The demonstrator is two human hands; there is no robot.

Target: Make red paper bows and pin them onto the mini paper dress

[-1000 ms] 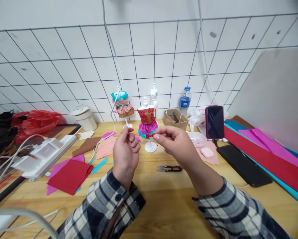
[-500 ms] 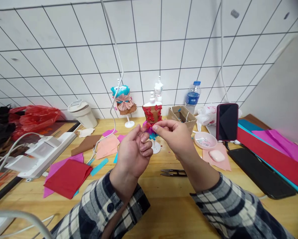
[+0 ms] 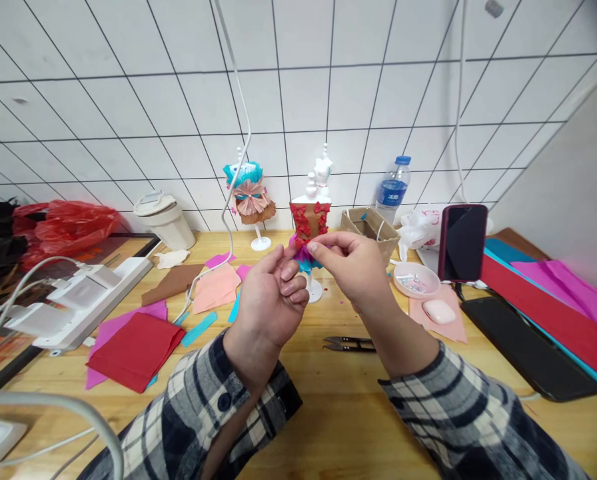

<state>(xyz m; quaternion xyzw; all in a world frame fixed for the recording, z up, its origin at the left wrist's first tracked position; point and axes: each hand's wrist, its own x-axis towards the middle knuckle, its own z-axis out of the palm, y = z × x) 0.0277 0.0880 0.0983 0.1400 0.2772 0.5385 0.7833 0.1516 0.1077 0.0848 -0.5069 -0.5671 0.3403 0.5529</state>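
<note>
A small white dress form [image 3: 314, 289] on a round stand wears a brown bodice [image 3: 310, 223] trimmed with red ruffles, and a purple and blue paper skirt [image 3: 307, 260]. My right hand [image 3: 353, 267] pinches at the purple edge of that skirt, thumb against forefinger. Palm up on the other side is my left hand [image 3: 273, 293], its fingers curled and its thumb and forefinger tips beside the skirt. What those left fingertips hold, if anything, is hidden. Black thread snips [image 3: 349, 344] lie on the table below my hands.
Behind stand a second dressed form [image 3: 251, 200], a bare white form [image 3: 323, 171], a cardboard box [image 3: 386, 243] and a water bottle [image 3: 393, 190]. Red paper [image 3: 136, 350] and a power strip [image 3: 91, 303] lie left. A pin dish [image 3: 417, 280] and an upright phone [image 3: 462, 243] are right.
The whole view has shifted slightly, with the dress form appearing a little higher and further right. Both hands keep nearly the same pose at the skirt.
</note>
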